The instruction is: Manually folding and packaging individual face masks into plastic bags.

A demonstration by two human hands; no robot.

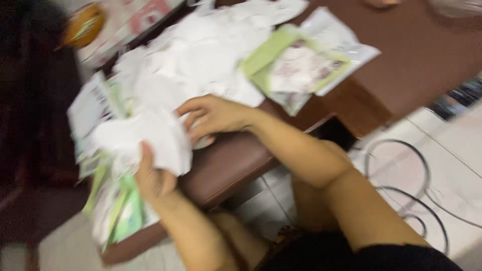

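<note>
Head view, blurred by motion. Your left hand (153, 178) grips a white sheet (145, 140) from below, thumb up over its front face, fingers hidden behind it. The sheet stands tilted at the near left corner of the brown table (401, 60), just above a green-and-white packet (118, 211) that hangs over the table edge.

Your right hand (213, 118) lies flat on the table beside the sheet, fingers spread loosely and curled a little, tips touching the sheet's right edge and the foot of the white pile (201, 55). Whether it pinches anything, you cannot tell; blur hides the fingertips.

The pile of crumpled white sheets covers the middle of the table, running from your hands toward the far edge. To its right lies a flat green-bordered pouch (301, 68), partly on top of a white bag (341, 35). Left of the sheet stands another white packet (90, 110), tilted.

Far left, off the table, sits an orange round thing (83, 25), too blurred to name. On the pale tiled floor (452, 165) at right, a thin cable (416, 185) lies in loops. Your knees show below the table edge.
</note>
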